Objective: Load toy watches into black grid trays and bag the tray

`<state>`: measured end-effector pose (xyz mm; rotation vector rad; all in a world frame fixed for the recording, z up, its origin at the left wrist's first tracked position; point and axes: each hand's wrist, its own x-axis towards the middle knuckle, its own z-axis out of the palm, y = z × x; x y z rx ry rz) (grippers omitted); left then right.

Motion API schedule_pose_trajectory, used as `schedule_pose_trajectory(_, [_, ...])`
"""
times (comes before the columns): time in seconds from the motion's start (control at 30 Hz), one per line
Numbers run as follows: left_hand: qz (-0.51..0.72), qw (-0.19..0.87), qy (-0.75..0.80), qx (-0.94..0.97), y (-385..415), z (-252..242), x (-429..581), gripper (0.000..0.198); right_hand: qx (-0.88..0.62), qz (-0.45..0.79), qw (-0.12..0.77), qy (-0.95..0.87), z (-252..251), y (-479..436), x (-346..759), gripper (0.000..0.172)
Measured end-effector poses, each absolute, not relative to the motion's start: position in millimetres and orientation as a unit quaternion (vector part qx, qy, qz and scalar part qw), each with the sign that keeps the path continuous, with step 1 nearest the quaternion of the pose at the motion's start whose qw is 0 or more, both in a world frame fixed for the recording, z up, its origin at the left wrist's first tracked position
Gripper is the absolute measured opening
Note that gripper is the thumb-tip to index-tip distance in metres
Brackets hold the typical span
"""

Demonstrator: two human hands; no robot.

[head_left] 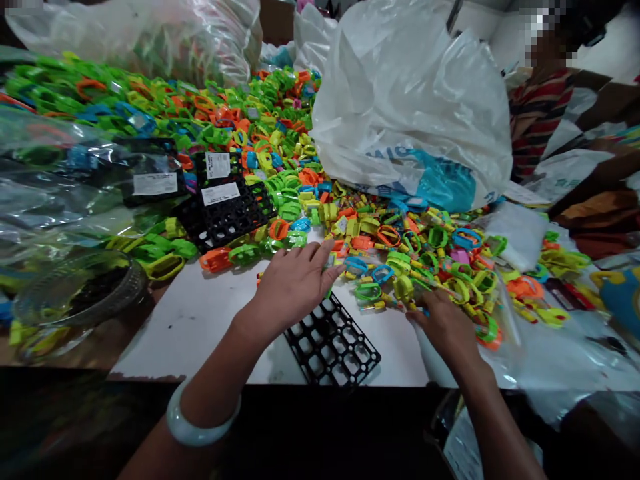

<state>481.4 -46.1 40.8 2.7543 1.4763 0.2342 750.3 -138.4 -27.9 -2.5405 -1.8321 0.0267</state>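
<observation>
My left hand [295,283] lies over the far end of a black plastic grid tray [334,343], its thumb apart from the stretched fingers. A bit of green shows under that thumb; what it belongs to is hidden. My right hand [443,320] reaches to the near edge of the pile, fingers bent together beside a small yellow-and-red stick [374,307]. Whatever those fingertips hold is hard to make out. Loose watch-shaped plastic bands lie between the hands, among them a blue band [356,265] and a green band [367,291].
A large heap of coloured bands [280,143] fills the back. Labelled black trays [220,207] rest on it at left, near a clear bowl [83,287]. A big white plastic bag [415,93] stands behind. Another person in a striped top [540,113] is at right.
</observation>
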Motion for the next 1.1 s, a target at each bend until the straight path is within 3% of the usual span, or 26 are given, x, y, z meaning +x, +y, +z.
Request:
schedule_pose_trajectory(0.07, [0.073, 0.005, 0.476, 0.876, -47, 41, 481, 0.064, -0.799, 0.012, 0.010, -0.601, -25, -134, 752, 0.008])
schedule_pose_trajectory(0.17, [0.069, 0.005, 0.481, 0.874, -48, 41, 481, 0.062, -0.799, 0.044, 0.154, -0.579, -21, -125, 746, 0.011])
schedule_pose_trajectory(0.3, [0.070, 0.004, 0.473, 0.878, -48, 40, 481, 0.061, -0.677, 0.334, 0.439, -0.486, -19, -113, 710, 0.022])
schedule_pose_trajectory(0.37, [0.072, -0.001, 0.469, 0.880, -48, 40, 481, 0.061, -0.576, 0.461, 0.495, -0.459, -23, -106, 684, 0.028])
schedule_pose_trajectory(0.47, [0.069, -0.014, 0.468, 0.881, -47, 39, 481, 0.059, -0.510, 0.533, 0.487, -0.467, -37, -91, 650, 0.029])
schedule_pose_trajectory(0.6, [0.070, -0.022, 0.471, 0.879, -49, 40, 481, 0.058, -0.514, 0.515, 0.487, -0.484, -59, -76, 635, 0.018])
schedule_pose_trajectory(0.87, [0.079, -0.017, 0.472, 0.878, -50, 37, 481, 0.061, -0.567, 0.305, 0.456, -0.614, -68, -83, 631, 0.022])
schedule_pose_trajectory(1.1, [0.070, -0.019, 0.469, 0.880, -46, 38, 482, 0.063, -0.564, 0.244, 0.383, -0.690, -63, -80, 628, 0.022])
